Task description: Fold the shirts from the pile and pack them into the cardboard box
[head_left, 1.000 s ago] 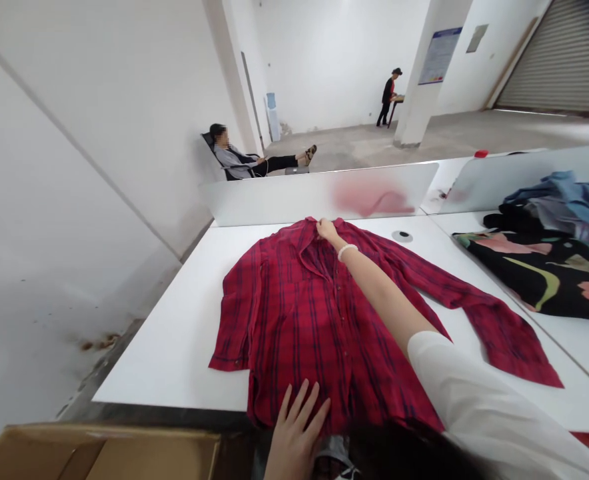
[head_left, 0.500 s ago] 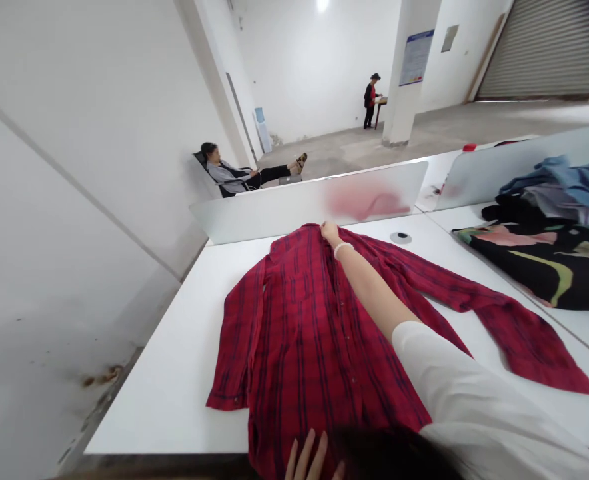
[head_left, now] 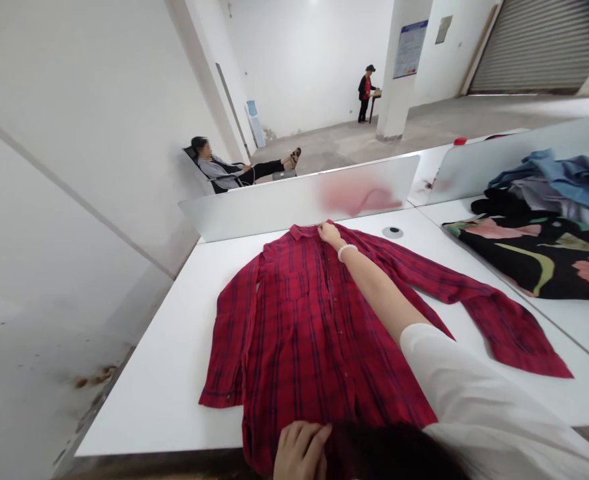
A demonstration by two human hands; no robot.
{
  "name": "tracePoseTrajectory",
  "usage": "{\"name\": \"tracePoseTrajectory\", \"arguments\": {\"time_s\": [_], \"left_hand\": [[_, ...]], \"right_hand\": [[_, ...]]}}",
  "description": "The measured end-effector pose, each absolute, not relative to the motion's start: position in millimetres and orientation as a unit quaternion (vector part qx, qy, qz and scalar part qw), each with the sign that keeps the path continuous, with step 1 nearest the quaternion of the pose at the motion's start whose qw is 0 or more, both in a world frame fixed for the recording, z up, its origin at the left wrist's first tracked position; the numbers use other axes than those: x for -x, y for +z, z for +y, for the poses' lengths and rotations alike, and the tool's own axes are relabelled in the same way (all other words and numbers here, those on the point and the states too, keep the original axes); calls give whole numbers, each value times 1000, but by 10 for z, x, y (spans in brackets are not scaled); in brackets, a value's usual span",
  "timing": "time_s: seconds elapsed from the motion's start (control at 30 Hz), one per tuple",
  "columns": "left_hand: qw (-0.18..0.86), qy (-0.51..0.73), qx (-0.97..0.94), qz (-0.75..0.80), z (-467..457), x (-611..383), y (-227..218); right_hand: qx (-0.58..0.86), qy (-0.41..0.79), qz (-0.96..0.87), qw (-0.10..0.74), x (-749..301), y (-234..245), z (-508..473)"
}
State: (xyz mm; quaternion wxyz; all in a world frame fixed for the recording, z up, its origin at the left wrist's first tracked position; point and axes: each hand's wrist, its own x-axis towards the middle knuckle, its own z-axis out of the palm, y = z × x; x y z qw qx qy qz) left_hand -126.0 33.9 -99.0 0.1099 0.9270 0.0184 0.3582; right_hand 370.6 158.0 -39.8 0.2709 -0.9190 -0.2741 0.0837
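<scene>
A red plaid button shirt [head_left: 294, 320] lies front up on the white table [head_left: 149, 373], its sleeves spread to both sides and its lower end hanging over the near edge. Far off at the neck, my right hand [head_left: 329, 235] pinches the collar; a white bead bracelet circles that wrist. At the bottom of the view, my left hand [head_left: 302, 450] has its fingers curled on the shirt near the hem. Dark hair covers part of the hem to the right of it.
A frosted divider [head_left: 274, 207] runs along the table's back. On the right lie a folded black floral cloth [head_left: 529, 257] and a heap of blue clothing [head_left: 559, 177]. A cable hole [head_left: 392, 232] is in the tabletop. Beyond, one person [head_left: 219, 167] reclines and another [head_left: 366, 93] stands.
My left hand has moved further into view, its fingers going from stretched out to curled on the shirt. The collar now stands out more clearly at my right hand. The view has shifted slightly.
</scene>
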Motion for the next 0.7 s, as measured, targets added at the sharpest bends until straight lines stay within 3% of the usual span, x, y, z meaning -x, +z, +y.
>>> {"name": "tracePoseTrajectory", "arguments": {"time_s": [0.17, 0.27, 0.4, 0.7], "left_hand": [[99, 257, -961, 9, 379, 1140, -844], [38, 261, -963, -48, 417, 1200, -1007], [-58, 281, -958, 0, 418, 1364, -1278], [-6, 336, -942, -14, 245, 1301, -1180]], "right_hand": [[894, 115, -350, 254, -3541, -515, 1553], [897, 106, -342, 261, -3497, -574, 1551], [901, 88, -315, 284, -3516, -615, 1502], [885, 21, -343, 316, -3286, -772, 1356]]}}
